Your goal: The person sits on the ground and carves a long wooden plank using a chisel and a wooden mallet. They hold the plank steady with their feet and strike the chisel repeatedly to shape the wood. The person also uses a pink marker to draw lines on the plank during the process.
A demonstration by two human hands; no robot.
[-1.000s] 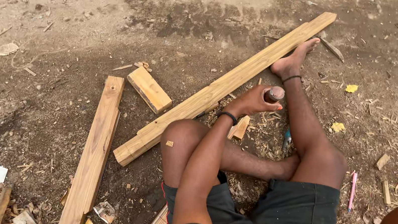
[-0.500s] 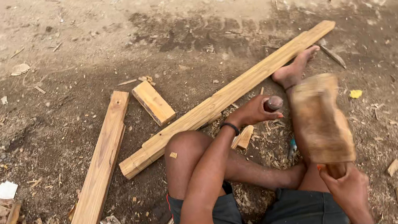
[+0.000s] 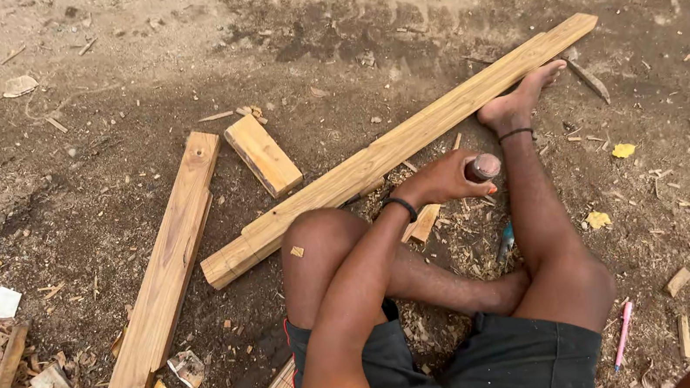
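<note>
The long wooden beam (image 3: 397, 151) lies slanted on the dirt ground (image 3: 87, 94), pinned under the right foot (image 3: 517, 98); no finished cut shows in it, though chips lie scattered about, so most work looks left; the left hand (image 3: 444, 179) has its fingers clenched round a chisel handle (image 3: 482, 167); the right hand is out of view.

Long beam (image 3: 399, 149): one; plank (image 3: 166, 273): one; short block (image 3: 263, 154): one.
</note>
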